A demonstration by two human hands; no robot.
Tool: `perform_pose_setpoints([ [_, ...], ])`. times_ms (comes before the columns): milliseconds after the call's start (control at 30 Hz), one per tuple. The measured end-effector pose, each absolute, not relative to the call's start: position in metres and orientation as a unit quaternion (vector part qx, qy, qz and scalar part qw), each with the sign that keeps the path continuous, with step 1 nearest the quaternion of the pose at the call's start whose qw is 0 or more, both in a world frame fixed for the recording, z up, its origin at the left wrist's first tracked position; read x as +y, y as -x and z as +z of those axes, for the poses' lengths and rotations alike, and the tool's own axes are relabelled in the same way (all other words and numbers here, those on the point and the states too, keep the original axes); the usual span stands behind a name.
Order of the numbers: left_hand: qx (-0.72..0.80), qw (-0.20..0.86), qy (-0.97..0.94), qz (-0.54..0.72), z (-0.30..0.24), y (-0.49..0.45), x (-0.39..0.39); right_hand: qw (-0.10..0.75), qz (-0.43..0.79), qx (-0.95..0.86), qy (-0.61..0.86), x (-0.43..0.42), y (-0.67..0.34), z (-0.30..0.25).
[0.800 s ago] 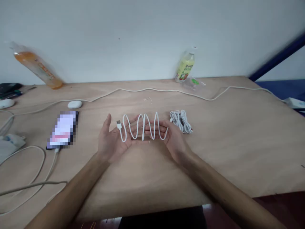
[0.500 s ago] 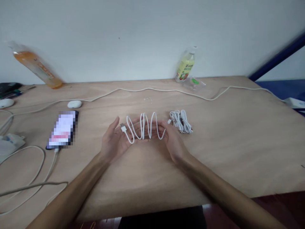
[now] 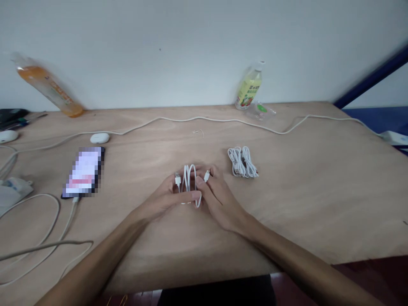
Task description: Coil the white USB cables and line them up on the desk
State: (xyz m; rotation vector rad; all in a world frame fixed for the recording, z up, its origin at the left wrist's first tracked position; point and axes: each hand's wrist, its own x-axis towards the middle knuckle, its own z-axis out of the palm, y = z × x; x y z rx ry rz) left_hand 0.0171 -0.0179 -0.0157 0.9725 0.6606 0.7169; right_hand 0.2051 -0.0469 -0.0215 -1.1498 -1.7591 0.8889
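Observation:
A white USB cable [image 3: 190, 176] is gathered in narrow loops between my two hands, just above the table near its front. My left hand [image 3: 164, 196] has its thumb laid across the loops and its fingers behind them, with the USB plug [image 3: 177, 179] sticking up beside it. From the other side my right hand [image 3: 221, 197] closes on the coil, its thumb pressing at the loops. The smaller connector [image 3: 207, 175] shows above the right thumb. Most fingertips are hidden behind the cable. Several bundled white cables [image 3: 242, 162] lie right of my right hand.
A phone [image 3: 83, 172] on a charging lead and a white earbud case [image 3: 100, 138] lie on the left. A long white cord [image 3: 197, 119] crosses the table. An orange drink bottle [image 3: 51, 91] and a yellow-labelled bottle [image 3: 249, 88] lean by the wall.
My hands have moved closer together. The cable's spread-out loops are now squeezed into a tight coil, and both thumbs have come down over it. The bundled cables have stayed put.

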Motion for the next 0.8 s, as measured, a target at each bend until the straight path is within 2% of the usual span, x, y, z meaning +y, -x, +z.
perform_pose_setpoints([
  [167, 0.308, 0.764, -0.492, 0.283, -0.01, -0.017, -0.019, 0.407, 0.299, -0.734, 0.454, -0.047, -0.204, -0.018],
  [433, 0.34, 0.747, -0.547, 0.163, 0.0, -0.013, -0.02, 0.445, 0.208, -0.758, 0.429, -0.046, -0.205, -0.024],
  [633, 0.32, 0.776, -0.539, 0.067, 0.001, -0.01, -0.025, 0.427, 0.142, -0.839, 0.305, -0.044, -0.205, -0.029],
  [800, 0.294, 0.792, -0.534, 0.041, 0.003, -0.015, -0.029, 0.419, 0.102, -0.859, 0.278, -0.048, -0.203, -0.032],
])
